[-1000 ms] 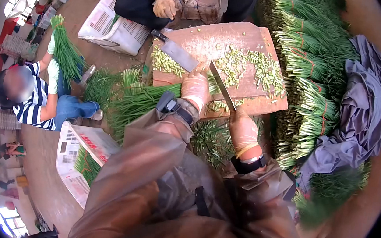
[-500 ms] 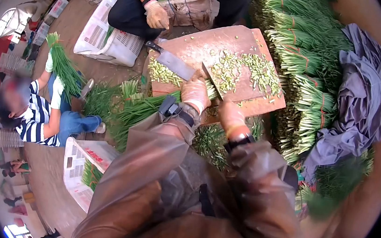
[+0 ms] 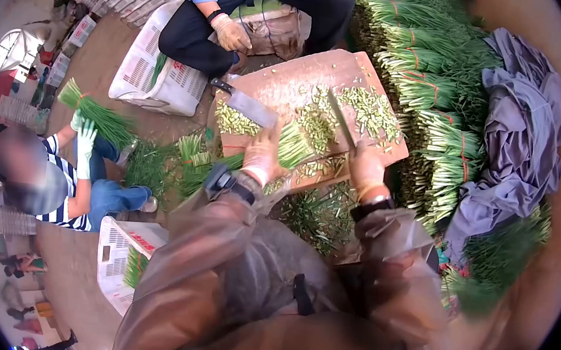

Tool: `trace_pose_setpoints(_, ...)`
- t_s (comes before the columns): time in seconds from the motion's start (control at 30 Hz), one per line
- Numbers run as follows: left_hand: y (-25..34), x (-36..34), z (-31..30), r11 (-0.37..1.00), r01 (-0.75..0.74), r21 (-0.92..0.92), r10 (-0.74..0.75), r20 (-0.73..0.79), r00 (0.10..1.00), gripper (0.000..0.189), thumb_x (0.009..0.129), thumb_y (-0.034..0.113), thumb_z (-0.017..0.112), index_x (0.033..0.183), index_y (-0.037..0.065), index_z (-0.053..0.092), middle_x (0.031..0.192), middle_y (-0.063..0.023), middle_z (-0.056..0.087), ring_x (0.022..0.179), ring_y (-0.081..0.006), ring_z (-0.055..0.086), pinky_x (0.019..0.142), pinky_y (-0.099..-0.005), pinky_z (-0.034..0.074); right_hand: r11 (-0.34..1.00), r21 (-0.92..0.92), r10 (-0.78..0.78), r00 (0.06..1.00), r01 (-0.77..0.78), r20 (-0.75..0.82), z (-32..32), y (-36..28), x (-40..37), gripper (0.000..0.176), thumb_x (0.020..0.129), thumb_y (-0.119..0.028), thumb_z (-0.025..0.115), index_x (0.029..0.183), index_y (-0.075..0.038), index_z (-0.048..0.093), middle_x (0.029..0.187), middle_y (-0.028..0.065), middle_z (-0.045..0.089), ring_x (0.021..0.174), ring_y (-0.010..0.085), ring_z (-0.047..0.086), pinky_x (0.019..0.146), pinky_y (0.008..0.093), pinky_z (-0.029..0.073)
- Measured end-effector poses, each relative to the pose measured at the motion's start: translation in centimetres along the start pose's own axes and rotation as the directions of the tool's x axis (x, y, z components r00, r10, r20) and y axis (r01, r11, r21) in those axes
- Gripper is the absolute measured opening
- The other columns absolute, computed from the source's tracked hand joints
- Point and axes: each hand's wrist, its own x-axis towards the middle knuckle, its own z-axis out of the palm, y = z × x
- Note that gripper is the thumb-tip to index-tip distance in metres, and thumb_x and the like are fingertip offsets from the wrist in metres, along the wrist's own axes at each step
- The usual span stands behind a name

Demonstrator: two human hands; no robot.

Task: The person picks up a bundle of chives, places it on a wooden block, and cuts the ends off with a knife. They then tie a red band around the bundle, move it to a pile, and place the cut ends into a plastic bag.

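Observation:
On the wooden board, my gloved left hand presses on a bunch of green stalks whose pale ends point right. My right hand is closed round the handle of a knife, its blade raised and slanting up-left, apart from the bunch. A cleaver with a dark handle lies on the board just beyond my left hand. Chopped pale green pieces are scattered over the board on both sides of the knife.
A co-worker's gloved hand rests on a knee behind the board. At left another person holds a green bunch. White crates stand at left. Stacked bundles and a grey cloth lie at right.
My right hand and the knife have moved right, away from the bunch. My left hand has shifted slightly left, showing more cut ends. The person at left has changed hand position on the green bunch.

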Motion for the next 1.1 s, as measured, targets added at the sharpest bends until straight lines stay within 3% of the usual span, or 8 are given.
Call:
trace_pose_setpoints(0.23,-3.3,-1.7,1.9,0.987,0.044,-0.152,-0.019,0.164,0.986,0.124,0.050,0.036,0.092,0.146,0.003,0.021,0.120,-0.0223,0.056,0.113,-0.0359,0.056,0.098,-0.0431,0.045,0.990,0.056,-0.121,0.988,0.126,-0.095,-1.2,-0.2,1.1,0.035,0.092,-0.034,0.053,0.105,-0.003,0.060,0.083,0.0261,0.065,0.077,0.0447,0.063,0.071,0.0517,0.050)
trace_pose_setpoints(0.3,-4.1,-0.4,2.0,0.980,0.145,-0.139,-0.098,0.300,0.949,0.111,0.049,0.019,0.091,0.143,0.006,0.033,0.118,-0.0165,0.062,0.108,-0.0331,0.061,0.093,-0.0396,0.049,0.981,0.137,-0.127,0.989,0.137,-0.076,-0.5,-0.4,0.1,0.032,0.091,-0.034,0.054,0.105,-0.007,0.063,0.083,0.0255,0.065,0.080,0.0441,0.063,0.073,0.0522,0.051)
trace_pose_setpoints(0.37,-6.1,1.0,3.5,0.975,0.133,-0.180,-0.064,0.348,0.935,0.104,0.050,0.016,0.090,0.140,0.005,0.038,0.114,-0.0148,0.065,0.106,-0.0311,0.062,0.095,-0.0374,0.048,0.973,0.120,-0.189,0.978,0.199,-0.087,0.4,-0.4,-0.8,0.031,0.091,-0.035,0.053,0.102,-0.007,0.063,0.085,0.0248,0.066,0.083,0.0431,0.064,0.075,0.0519,0.050)
trace_pose_setpoints(0.43,-8.8,2.5,6.0,0.861,0.020,-0.508,0.168,0.321,0.932,0.097,0.052,0.013,0.089,0.136,0.004,0.042,0.108,-0.0114,0.067,0.104,-0.0258,0.062,0.095,-0.0358,0.048,0.968,0.170,-0.176,0.983,0.183,-0.056,1.1,-1.3,-1.4,0.031,0.092,-0.035,0.053,0.101,-0.007,0.063,0.087,0.0243,0.066,0.085,0.0425,0.064,0.076,0.0517,0.050)
trace_pose_setpoints(0.5,-6.4,2.8,1.1,0.817,0.054,-0.574,0.215,0.390,0.896,0.092,0.052,0.007,0.087,0.133,0.003,0.045,0.108,-0.0090,0.066,0.102,-0.0211,0.060,0.094,-0.0341,0.047,0.962,0.223,-0.159,0.987,0.160,-0.025,1.8,-1.7,-1.3,0.031,0.092,-0.035,0.052,0.100,-0.007,0.063,0.089,0.0238,0.066,0.086,0.0419,0.064,0.077,0.0515,0.049)
trace_pose_setpoints(0.57,-6.8,4.2,0.4,0.793,0.090,-0.602,0.358,0.580,0.731,0.083,0.053,0.002,0.085,0.128,0.002,0.050,0.113,-0.0095,0.064,0.104,-0.0208,0.058,0.094,-0.0334,0.046,0.974,0.168,-0.167,0.984,0.155,0.063,2.5,-1.9,-0.6,0.031,0.092,-0.035,0.052,0.100,-0.007,0.062,0.092,0.0233,0.066,0.088,0.0417,0.064,0.079,0.0509,0.049)
trace_pose_setpoints(0.9,-9.0,5.2,1.8,0.652,0.340,-0.678,0.338,0.661,0.670,0.064,0.058,-0.001,0.080,0.119,0.001,0.058,0.109,-0.0080,0.065,0.104,-0.0203,0.058,0.094,-0.0337,0.046,0.989,0.133,-0.102,0.965,0.072,0.241,4.6,-4.8,1.8,0.027,0.091,-0.022,0.049,0.105,-0.002,0.062,0.096,0.0265,0.066,0.093,0.0423,0.064,0.082,0.0495,0.049)
trace_pose_setpoints(1.1,-7.9,2.1,1.8,0.600,0.195,-0.776,0.219,0.394,0.893,0.097,0.049,0.009,0.091,0.132,-0.002,0.044,0.117,-0.0116,0.062,0.109,-0.0238,0.057,0.097,-0.0344,0.045,0.999,0.010,-0.041,0.986,0.040,0.162,2.5,-5.2,2.0,0.024,0.091,-0.017,0.046,0.105,-0.004,0.060,0.100,0.0246,0.067,0.093,0.0410,0.065,0.082,0.0487,0.051)
